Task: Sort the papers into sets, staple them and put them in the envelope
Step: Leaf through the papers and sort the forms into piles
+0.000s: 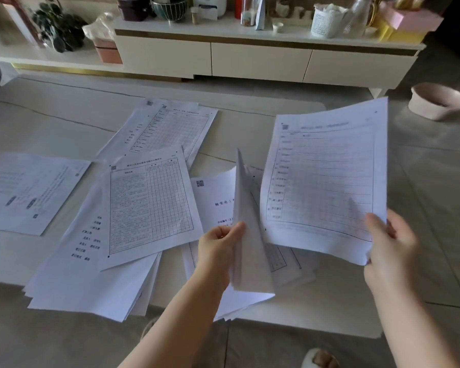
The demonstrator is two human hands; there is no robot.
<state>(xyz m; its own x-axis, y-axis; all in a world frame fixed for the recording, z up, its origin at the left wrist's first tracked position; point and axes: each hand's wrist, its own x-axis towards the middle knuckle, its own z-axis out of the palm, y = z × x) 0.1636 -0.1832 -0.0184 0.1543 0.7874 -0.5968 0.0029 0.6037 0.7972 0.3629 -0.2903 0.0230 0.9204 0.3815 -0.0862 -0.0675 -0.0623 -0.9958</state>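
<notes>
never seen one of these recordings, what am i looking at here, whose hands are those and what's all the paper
There is no machine here: one camera worn on a person's head looks down at their own bare hands. The right hand holds up a printed form sheet by its lower corner. The left hand pinches a few sheets lifted from a stack. On the pale table lie several loose piles of printed forms, being sorted. No stapler or envelope shows.
</notes>
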